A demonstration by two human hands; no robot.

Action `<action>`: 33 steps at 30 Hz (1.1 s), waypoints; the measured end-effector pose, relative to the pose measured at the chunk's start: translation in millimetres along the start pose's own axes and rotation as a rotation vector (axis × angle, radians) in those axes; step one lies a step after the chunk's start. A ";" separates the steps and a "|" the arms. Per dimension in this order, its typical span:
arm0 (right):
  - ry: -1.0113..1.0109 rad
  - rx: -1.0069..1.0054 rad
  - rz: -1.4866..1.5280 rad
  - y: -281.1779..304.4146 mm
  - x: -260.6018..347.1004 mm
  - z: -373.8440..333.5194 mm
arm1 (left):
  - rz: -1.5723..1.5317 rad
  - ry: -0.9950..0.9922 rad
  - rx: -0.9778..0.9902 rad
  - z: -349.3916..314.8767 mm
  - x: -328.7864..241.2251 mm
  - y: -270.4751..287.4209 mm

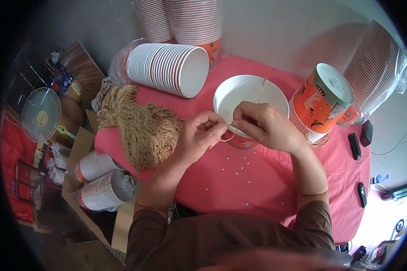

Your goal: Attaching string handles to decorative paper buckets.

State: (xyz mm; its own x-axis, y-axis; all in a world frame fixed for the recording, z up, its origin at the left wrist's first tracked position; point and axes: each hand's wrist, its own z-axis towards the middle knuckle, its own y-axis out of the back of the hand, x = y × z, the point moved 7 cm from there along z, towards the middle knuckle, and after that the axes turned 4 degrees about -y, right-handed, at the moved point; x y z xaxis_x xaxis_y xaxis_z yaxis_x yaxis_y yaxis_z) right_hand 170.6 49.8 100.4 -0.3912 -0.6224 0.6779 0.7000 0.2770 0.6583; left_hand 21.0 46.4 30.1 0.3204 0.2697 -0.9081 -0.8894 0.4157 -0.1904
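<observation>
A white-lined paper bucket (pixel 229 90) with an orange outside stands on the red-covered table, its mouth toward me. Over its near rim, my left hand (pixel 199 135) pinches a thin tan cord (pixel 227 139) between thumb and fingers. Close beside it, my right hand (pixel 271 124) is closed in a pinch on the same cord, fingertips almost touching the left ones. Across the bucket, another piece of cord (pixel 263 83) shows at the far rim and hangs inside. A thick bundle of tan cords (pixel 151 131) lies left of my left hand.
Nested white buckets (pixel 160 67) lie on their side behind the bundle. Upside-down orange buckets (pixel 313 101) stand at right, with cord around their base. Tall wrapped stacks (pixel 196 22) rise behind. Small white dots (pixel 237 174) litter the red cloth (pixel 203 198). A cardboard box (pixel 83 198) holds more buckets.
</observation>
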 end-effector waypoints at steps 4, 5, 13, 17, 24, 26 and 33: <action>-0.012 -0.011 -0.015 4.1 -3.9 -1.0 | 0.261 -0.109 -0.122 -0.3 -10.6 -1.7; -0.021 -0.015 0.028 5.9 -3.4 -1.7 | 0.304 -0.150 -0.143 -0.8 -12.2 -0.8; -0.021 0.092 0.233 1.4 6.4 -1.5 | 0.506 -0.308 -0.182 -4.1 -11.9 -6.3; 0.053 0.085 0.262 -4.5 5.4 -1.5 | 0.517 -0.268 -0.093 -6.4 -13.4 -14.4; 0.028 0.135 0.203 -9.3 4.2 0.0 | 0.513 -0.253 -0.035 -6.5 -12.3 -23.4; 0.052 0.122 0.212 -9.7 4.0 0.2 | 0.508 -0.270 -0.035 -6.8 -13.0 -23.2; 0.019 -0.032 0.074 2.3 -6.6 4.3 | 0.102 -0.026 -0.058 -3.6 2.3 -10.0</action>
State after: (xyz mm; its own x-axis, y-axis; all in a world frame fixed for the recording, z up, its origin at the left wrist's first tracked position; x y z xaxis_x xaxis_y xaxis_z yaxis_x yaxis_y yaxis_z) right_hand 172.2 57.7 98.8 -0.3259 -0.6151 0.7180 0.7456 0.2996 0.5952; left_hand 29.4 39.8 28.5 0.2346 0.3307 -0.9141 -0.9351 0.3338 -0.1192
